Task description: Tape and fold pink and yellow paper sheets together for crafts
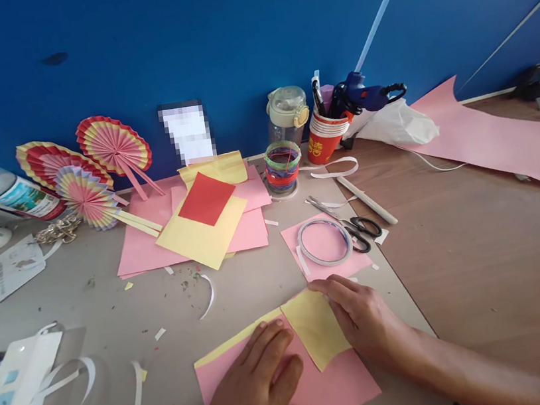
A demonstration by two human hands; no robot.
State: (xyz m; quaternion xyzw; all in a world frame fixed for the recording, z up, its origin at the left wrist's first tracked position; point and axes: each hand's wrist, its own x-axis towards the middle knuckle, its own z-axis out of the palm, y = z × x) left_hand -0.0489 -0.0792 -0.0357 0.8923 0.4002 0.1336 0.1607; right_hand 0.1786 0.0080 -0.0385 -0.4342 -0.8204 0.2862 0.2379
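Observation:
A pink paper sheet (337, 391) lies on the table at the near edge, with a yellow sheet (315, 330) partly folded over its top. My left hand (256, 392) rests flat on the pink sheet, fingers stretched toward the yellow fold. My right hand (367, 323) presses on the right edge of the yellow sheet, fingers together and bent at its upper corner. Neither hand grips anything that I can see.
Just beyond lie a tape ring (324, 242) on a pink scrap and black scissors (361, 230). A stack of pink, yellow and red papers (203, 228), paper fans (89, 171), a red cup of tools (325, 134), a jar (287, 113) and a power strip (11, 400) surround it.

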